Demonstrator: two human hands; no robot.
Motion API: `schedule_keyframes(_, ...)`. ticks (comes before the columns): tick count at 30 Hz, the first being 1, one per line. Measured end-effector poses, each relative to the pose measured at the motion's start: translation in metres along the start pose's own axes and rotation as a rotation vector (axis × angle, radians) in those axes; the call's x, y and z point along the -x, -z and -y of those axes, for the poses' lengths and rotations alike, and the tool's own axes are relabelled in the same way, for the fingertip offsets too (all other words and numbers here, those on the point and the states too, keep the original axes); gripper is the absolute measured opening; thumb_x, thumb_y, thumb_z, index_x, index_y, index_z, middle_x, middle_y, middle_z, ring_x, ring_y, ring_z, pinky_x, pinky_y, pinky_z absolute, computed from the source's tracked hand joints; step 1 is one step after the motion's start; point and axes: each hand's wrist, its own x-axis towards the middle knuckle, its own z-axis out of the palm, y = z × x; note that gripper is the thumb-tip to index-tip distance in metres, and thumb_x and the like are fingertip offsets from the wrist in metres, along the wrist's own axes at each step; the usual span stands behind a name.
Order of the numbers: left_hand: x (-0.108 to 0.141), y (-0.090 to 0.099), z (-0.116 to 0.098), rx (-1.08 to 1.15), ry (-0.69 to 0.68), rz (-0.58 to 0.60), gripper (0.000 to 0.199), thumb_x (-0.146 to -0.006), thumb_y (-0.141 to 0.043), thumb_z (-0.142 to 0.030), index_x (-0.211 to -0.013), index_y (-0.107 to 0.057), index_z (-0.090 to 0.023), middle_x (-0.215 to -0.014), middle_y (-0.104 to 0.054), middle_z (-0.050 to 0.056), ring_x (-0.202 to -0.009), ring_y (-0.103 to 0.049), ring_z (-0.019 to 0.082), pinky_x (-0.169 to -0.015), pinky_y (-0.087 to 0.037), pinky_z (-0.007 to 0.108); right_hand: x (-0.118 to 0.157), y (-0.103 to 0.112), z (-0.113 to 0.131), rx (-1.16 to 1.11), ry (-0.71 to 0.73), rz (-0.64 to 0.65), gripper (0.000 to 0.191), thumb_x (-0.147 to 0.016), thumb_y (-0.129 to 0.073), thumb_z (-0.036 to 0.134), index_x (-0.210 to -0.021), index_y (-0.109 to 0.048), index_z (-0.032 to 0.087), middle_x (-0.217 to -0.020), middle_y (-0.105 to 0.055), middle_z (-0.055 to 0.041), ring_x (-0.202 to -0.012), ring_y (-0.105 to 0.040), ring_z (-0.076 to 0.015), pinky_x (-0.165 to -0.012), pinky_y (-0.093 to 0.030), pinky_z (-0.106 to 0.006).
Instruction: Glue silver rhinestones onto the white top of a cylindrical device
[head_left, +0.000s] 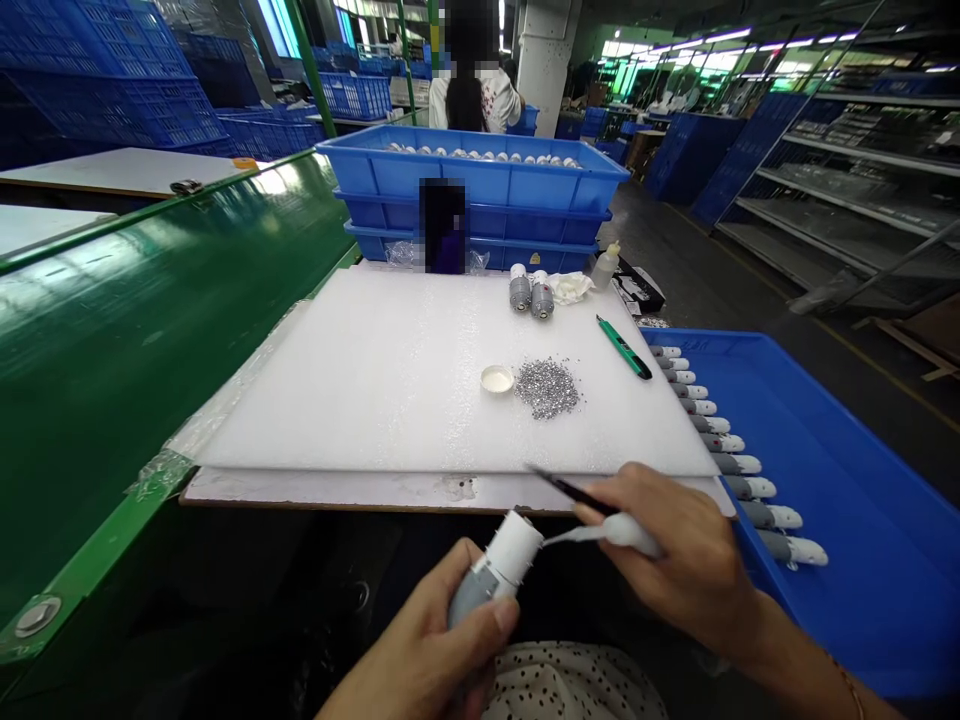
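One unit [519,548] is clasped in my left grip [450,625], lower centre, apparently midway; my right grip [679,545] pinches a bottle [634,535] and black tool [566,488]. The row [754,487] at right looks done; two upper-centre units [541,297] perhaps remain.

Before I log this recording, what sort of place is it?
Probably a factory assembly area: stacked blue crates, metal shelving, and a blue tray with a row of similar grey-and-white parts.

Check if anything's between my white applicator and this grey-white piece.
Nothing visible is: the applicator just or almost touches the piece with its tip; the black tweezers in your right hand show above it.
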Motion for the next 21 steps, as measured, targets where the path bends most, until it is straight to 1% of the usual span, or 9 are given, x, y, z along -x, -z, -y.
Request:
schedule_keyframes(2, -0.001, -0.002, 0.004, 0.078, -0.026, 0.024, 0.027, -0.089, -0.055, -0.048, -0.082, -0.048, -0.023, -0.047, -0.041, -0.010, -0.036, -0.022, 0.004, -0.035, -0.013, 0.018, -0.003, 0.003, 0.001, -0.028, -0.056, -0.070, 0.011, -0.089, -0.060, 0.009, -0.094, -0.061, 0.019, -0.071, -0.062, -0.0018, -0.063, -0.058, -0.0154, -0.058, -0.043, -0.028)
schedule_keyframes(3, -0.001, -0.002, 0.005, 0.102, -0.051, 0.028, 0.029, -0.090, -0.052, -0.050, -0.081, -0.049, -0.022, -0.047, -0.040, -0.010, -0.036, -0.021, 0.004, -0.034, -0.012, 0.018, -0.004, 0.004, 0.001, -0.070, -0.091, -0.065, 0.010, -0.089, -0.061, 0.010, -0.093, -0.061, 0.019, -0.071, -0.062, -0.0011, -0.062, -0.058, -0.0149, -0.058, -0.044, -0.027)
schedule_keyframes(6, 0.000, 0.001, 0.004, 0.137, -0.080, 0.042, 0.037, -0.091, -0.047, -0.055, -0.079, -0.051, -0.021, -0.046, -0.039, -0.009, -0.035, -0.019, 0.004, -0.034, -0.011, 0.019, -0.002, 0.005, 0.006, -0.239, -0.196, 0.060, 0.005, -0.090, -0.062, 0.016, -0.088, -0.060, 0.021, -0.071, -0.061, 0.0007, -0.063, -0.059, -0.0133, -0.058, -0.045, -0.025)
schedule_keyframes(9, 0.003, 0.002, 0.000, 0.130, -0.066, 0.030, 0.035, -0.091, -0.048, -0.054, -0.079, -0.051, -0.021, -0.045, -0.040, -0.009, -0.036, -0.018, 0.004, -0.035, -0.012, 0.020, 0.002, 0.004, 0.011, -0.322, -0.303, 0.169, 0.007, -0.092, -0.061, 0.022, -0.085, -0.062, 0.020, -0.069, -0.059, 0.0018, -0.060, -0.056, -0.0122, -0.056, -0.044, -0.024)
schedule_keyframes(13, 0.004, -0.003, -0.001, 0.078, -0.110, -0.062, 0.033, -0.091, -0.050, -0.052, -0.079, -0.048, -0.022, -0.045, -0.038, -0.010, -0.038, -0.018, 0.005, -0.036, -0.012, 0.019, 0.005, 0.002, 0.016, -0.348, -0.397, 0.260, 0.011, -0.093, -0.059, 0.024, -0.083, -0.063, 0.020, -0.070, -0.060, 0.0014, -0.062, -0.056, -0.0125, -0.057, -0.042, -0.025)
schedule_keyframes(16, 0.002, -0.004, 0.003, 0.009, -0.122, -0.093, 0.032, -0.091, -0.049, -0.053, -0.080, -0.046, -0.023, -0.043, -0.036, -0.011, -0.037, -0.019, 0.006, -0.036, -0.014, 0.020, 0.004, 0.001, 0.016, -0.352, -0.426, 0.284, 0.014, -0.093, -0.057, 0.025, -0.083, -0.063, 0.019, -0.070, -0.060, 0.0015, -0.062, -0.056, -0.0123, -0.058, -0.041, -0.025)
schedule_keyframes(18, 0.001, -0.004, 0.006, -0.026, -0.115, -0.113, 0.033, -0.091, -0.049, -0.054, -0.081, -0.045, -0.023, -0.042, -0.037, -0.011, -0.037, -0.021, 0.006, -0.037, -0.016, 0.020, 0.003, 0.001, 0.016, -0.350, -0.438, 0.293, 0.015, -0.094, -0.056, 0.026, -0.081, -0.063, 0.019, -0.069, -0.060, 0.0017, -0.062, -0.055, -0.0123, -0.057, -0.041, -0.025)
schedule_keyframes(20, 0.000, -0.006, 0.008, -0.054, -0.094, -0.161, 0.033, -0.090, -0.050, -0.055, -0.082, -0.044, -0.024, -0.043, -0.040, -0.011, -0.038, -0.023, 0.007, -0.038, -0.018, 0.020, 0.001, 0.002, 0.017, -0.340, -0.447, 0.307, 0.016, -0.093, -0.057, 0.026, -0.080, -0.062, 0.019, -0.069, -0.060, 0.0017, -0.062, -0.055, -0.0124, -0.058, -0.041, -0.025)
schedule_keyframes(21, 0.000, -0.007, 0.009, -0.076, -0.096, -0.205, 0.033, -0.089, -0.051, -0.056, -0.083, -0.044, -0.024, -0.044, -0.042, -0.010, -0.039, -0.025, 0.008, -0.039, -0.019, 0.020, 0.001, 0.003, 0.017, -0.332, -0.453, 0.313, 0.016, -0.093, -0.057, 0.027, -0.079, -0.061, 0.020, -0.069, -0.060, 0.0018, -0.062, -0.055, -0.0126, -0.058, -0.041, -0.026)
